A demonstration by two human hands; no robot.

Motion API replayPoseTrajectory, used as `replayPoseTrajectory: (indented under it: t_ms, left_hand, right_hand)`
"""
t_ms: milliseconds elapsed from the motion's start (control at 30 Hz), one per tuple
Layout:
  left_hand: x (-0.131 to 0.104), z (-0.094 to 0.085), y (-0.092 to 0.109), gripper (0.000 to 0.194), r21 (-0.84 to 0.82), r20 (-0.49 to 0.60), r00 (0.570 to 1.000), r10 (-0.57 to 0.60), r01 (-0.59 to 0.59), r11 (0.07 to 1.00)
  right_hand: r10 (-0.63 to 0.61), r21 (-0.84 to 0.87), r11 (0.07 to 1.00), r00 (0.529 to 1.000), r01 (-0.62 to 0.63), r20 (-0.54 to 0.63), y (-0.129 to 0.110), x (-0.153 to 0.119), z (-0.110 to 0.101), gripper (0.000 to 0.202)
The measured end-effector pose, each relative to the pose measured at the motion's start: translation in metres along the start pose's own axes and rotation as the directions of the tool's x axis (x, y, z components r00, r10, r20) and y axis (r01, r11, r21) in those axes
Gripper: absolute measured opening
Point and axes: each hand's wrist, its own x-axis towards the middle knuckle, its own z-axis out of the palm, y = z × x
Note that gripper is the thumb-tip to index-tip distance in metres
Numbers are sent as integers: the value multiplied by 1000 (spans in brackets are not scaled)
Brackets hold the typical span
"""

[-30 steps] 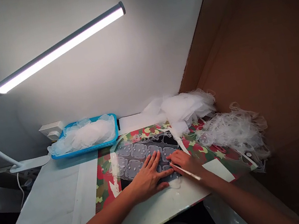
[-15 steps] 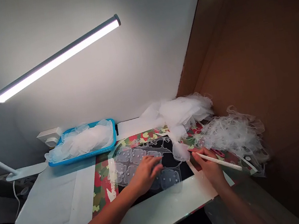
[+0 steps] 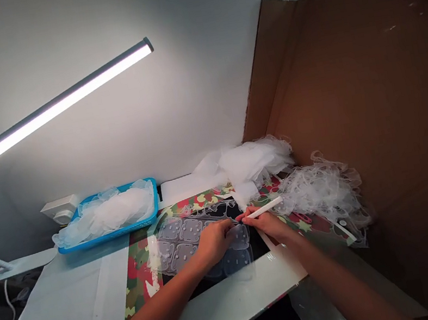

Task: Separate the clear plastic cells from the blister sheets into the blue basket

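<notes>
A thin, clear plastic sheet [image 3: 171, 232] with rows of rounded-square outlines and small pale spots lies on a black area of the patterned board. My left hand [image 3: 215, 242] rests over its right part, fingertips drawn together at the sheet's cut edge; what they pinch is too small to make out. Between the fingers of my right hand [image 3: 269, 223] is a slim white pen-like tool [image 3: 264, 207], its tip close to my left fingertips. Behind my hands the sheet has cut-out gaps showing black.
A blue basket [image 3: 156, 206] of translucent pieces stands at the back left. Heaps of white translucent pieces [image 3: 253, 161] and stringy clear scraps [image 3: 318, 186] lie at the back right. A cardboard wall [image 3: 353, 102] bounds the right side; a lit lamp [image 3: 63, 104] hangs above left.
My right hand has moved left with the tool, up to my left hand. The left fingers have closed together. A translucent piece beside the right hand no longer shows there. The view has shifted slightly.
</notes>
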Motion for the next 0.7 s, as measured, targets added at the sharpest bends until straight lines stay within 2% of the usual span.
replayPoseTrajectory:
  t_ms: [100, 167, 233, 300, 367, 400, 433, 467, 500, 567, 633, 700]
  left_hand:
    - [-5, 6, 0, 19, 86, -38, 998, 48, -45, 995]
    - [-8, 9, -2, 25, 147, -79, 991, 111, -98, 984]
    - [-14, 12, -6, 31, 217, -145, 960, 240, -206, 954]
    - [-22, 14, -11, 33, 254, -188, 882, 433, -382, 888]
    - [-35, 15, -14, 29, 206, -212, 774, 597, -562, 801]
    - [-41, 14, -15, 28, 145, -234, 737, 634, -618, 772]
    - [-48, 12, -16, 28, 60, -268, 734, 624, -634, 771]
    - [-54, 9, -17, 29, -44, -305, 768, 563, -602, 798]
    - [-60, 4, -18, 30, -154, -333, 825, 457, -526, 837]
    - [-68, -8, -21, 31, -313, -339, 921, 190, -301, 901]
    - [-73, -21, -27, 32, -307, -305, 952, 5, -103, 946]
    - [-75, -29, -34, 31, -128, -252, 968, -18, -15, 992]
  right_hand:
    - [19, -45, 999, 998, -16, 58, -4, 4, -1, 25]
    - [8, -90, 996, 999, -5, 33, -7, 4, 1, 21]
    - [-10, -165, 986, 1000, 5, -30, -8, 5, 2, 18]
    - [-25, -242, 970, 995, 2, -92, -7, 8, 3, 16]
    - [-40, -286, 958, 991, 2, -126, -4, 12, 2, 13]
    - [-44, -294, 956, 990, 3, -134, -2, 13, 0, 13]
    - [-40, -293, 956, 990, -1, -134, -1, 14, -3, 12]
    - [-30, -283, 959, 992, -7, -126, 0, 15, -7, 12]
    - [-20, -268, 963, 993, -12, -116, 1, 15, -10, 13]
    - [-32, -234, 972, 992, 2, -124, -1, 13, -15, 16]
    - [-105, -226, 972, 979, 65, -173, -7, 10, -12, 18]
    - [-196, -256, 955, 966, 150, -166, -13, 7, 2, 17]
